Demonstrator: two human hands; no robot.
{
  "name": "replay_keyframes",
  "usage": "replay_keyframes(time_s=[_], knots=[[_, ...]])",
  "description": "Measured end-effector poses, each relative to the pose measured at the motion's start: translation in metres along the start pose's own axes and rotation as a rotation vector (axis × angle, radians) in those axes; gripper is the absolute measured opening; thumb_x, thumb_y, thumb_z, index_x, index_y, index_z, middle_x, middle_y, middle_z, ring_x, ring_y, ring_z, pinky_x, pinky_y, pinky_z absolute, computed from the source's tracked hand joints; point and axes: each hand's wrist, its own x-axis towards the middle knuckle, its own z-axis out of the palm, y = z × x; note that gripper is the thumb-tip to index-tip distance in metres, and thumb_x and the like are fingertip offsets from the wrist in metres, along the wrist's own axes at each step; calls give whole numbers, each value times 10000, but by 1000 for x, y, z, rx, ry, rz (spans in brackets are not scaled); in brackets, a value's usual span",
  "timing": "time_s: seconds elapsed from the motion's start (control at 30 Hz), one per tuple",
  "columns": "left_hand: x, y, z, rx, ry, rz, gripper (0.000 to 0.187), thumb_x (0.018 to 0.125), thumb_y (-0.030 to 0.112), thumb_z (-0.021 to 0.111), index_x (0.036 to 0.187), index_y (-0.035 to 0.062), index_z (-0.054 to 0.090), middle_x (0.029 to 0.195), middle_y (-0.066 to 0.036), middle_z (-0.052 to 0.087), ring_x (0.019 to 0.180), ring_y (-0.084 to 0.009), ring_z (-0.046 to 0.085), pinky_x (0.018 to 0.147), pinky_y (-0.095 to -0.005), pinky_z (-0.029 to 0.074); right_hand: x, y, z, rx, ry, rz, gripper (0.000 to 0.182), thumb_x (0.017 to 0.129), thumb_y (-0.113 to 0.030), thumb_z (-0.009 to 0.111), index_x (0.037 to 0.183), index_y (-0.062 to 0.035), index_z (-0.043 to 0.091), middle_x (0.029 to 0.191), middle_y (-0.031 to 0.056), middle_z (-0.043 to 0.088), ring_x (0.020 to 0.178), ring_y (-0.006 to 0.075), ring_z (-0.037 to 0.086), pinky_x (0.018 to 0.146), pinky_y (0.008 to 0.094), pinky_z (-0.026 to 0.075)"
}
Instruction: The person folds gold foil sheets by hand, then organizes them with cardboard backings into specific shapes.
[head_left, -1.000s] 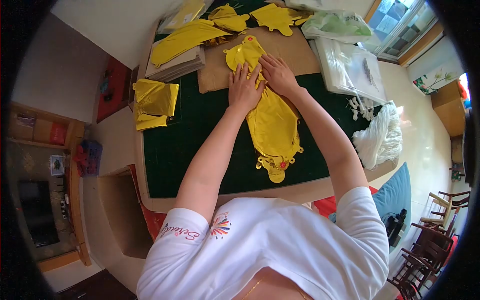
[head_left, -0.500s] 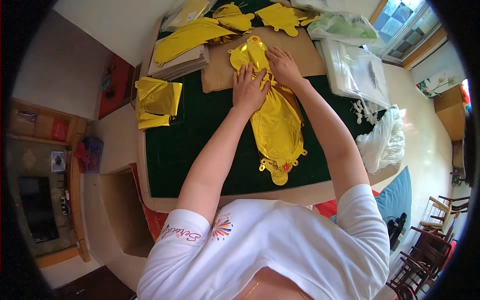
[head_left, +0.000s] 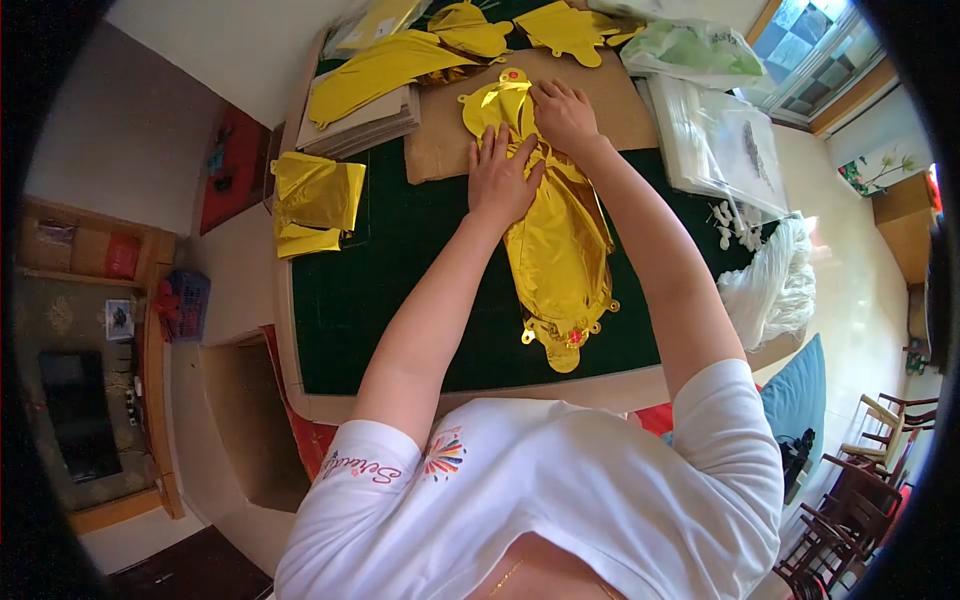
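A long gold foil piece point(head_left: 558, 250) lies lengthwise over the green table top point(head_left: 420, 290) and a brown cardboard sheet point(head_left: 440, 140). It narrows in the middle, and a red mark shows near each end. My left hand point(head_left: 503, 180) lies flat on its narrow part, fingers spread. On the upper right part of the foil, my right hand point(head_left: 566, 115) has its fingers bent and its fingertips at the foil's edge; whether they pinch it is hard to tell.
Folded gold foil point(head_left: 318, 203) lies at the left. More gold foil pieces point(head_left: 385, 72) rest on a stack of cardboard point(head_left: 375, 128) and along the far edge. Clear plastic bags point(head_left: 715, 145) and a white string bundle point(head_left: 775, 280) are at the right.
My right hand has curled its fingers more and shifted slightly. The foil beside it looks more creased. My left hand stays nearly in place.
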Motion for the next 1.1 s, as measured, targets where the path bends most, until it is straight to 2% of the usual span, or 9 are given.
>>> replay_keyframes(time_s=[0.13, 0.2, 0.33, 0.5, 0.73, 0.83, 0.9, 1.03, 1.1], knots=[[1, 1, -2, 9, -39, -14, 477, 927, 441, 465, 1349, 219, 467, 1473, -150, 301, 1378, -314, 236, 1129, -474, 133, 2, 11, 7, 41, 52, 11, 346, 900, -214, 464, 1216, -112, 560, 1296, 83, 515, 1250, 269, 428, 1009, 470, 344], [0, 2, -4, 13, -60, -26, 480, 927, 442, 466, 1354, 222, 461, 1477, -148, 293, 1381, -310, 228, 1131, -469, 134, 6, 29, 12, 363, 21, -43, 369, 908, -249, 470, 1247, -130, 554, 1307, 114, 505, 1253, 297, 423, 1020, 470, 338], [1, 4, -6, 24, -60, -27, 479, 930, 438, 462, 1359, 224, 454, 1478, -145, 292, 1381, -311, 228, 1131, -468, 136, -5, 29, 3, 281, 28, -111, 374, 923, -283, 459, 1262, -157, 557, 1312, 133, 501, 1246, 329, 425, 1024, 469, 333], [0, 2, -4, 12, -38, -13, 461, 924, 418, 468, 1346, 235, 462, 1461, -157, 311, 1376, -320, 238, 1130, -471, 144, -2, 4, 0, 39, -49, 45, 406, 943, -316, 418, 1331, -215, 483, 1374, 110, 447, 1295, 296, 365, 1044, 501, 269], [0, 4, -7, 29, -81, -35, 483, 936, 436, 453, 1373, 230, 431, 1479, -143, 288, 1385, -309, 217, 1135, -462, 132, 7, 1, 16, -1, -37, 98, 423, 939, -326, 413, 1347, -227, 457, 1392, 94, 429, 1318, 271, 334, 1045, 535, 236], [1, 3, -7, 32, -84, -39, 486, 935, 438, 452, 1374, 230, 430, 1482, -141, 282, 1388, -306, 212, 1137, -459, 126, 16, 12, 19, 6, 4, 101, 414, 936, -323, 422, 1328, -204, 482, 1384, 103, 437, 1300, 286, 362, 1042, 500, 273], [0, 2, -5, -11, -57, -31, 471, 925, 429, 463, 1352, 228, 457, 1464, -154, 304, 1383, -319, 219, 1132, -478, 126, 24, 32, 10, 436, -144, 105, 415, 922, -335, 463, 1301, -172, 511, 1367, 117, 455, 1271, 312, 397, 1036, 453, 315], [0, 3, -6, 20, -100, -39, 494, 937, 453, 434, 1377, 228, 427, 1489, -132, 271, 1393, -299, 197, 1140, -456, 111, 11, 54, 13, 477, -71, 28, 440, 901, -357, 509, 1286, -144, 526, 1341, 136, 477, 1241, 334, 425, 1029, 421, 342], [1, 3, -6, 37, -105, -47, 497, 938, 456, 430, 1381, 229, 422, 1496, -125, 259, 1397, -292, 187, 1140, -454, 110, 1, 44, 1, 311, -46, 13, 488, 873, -388, 548, 1294, -142, 518, 1347, 145, 469, 1258, 330, 411, 1047, 428, 324]])
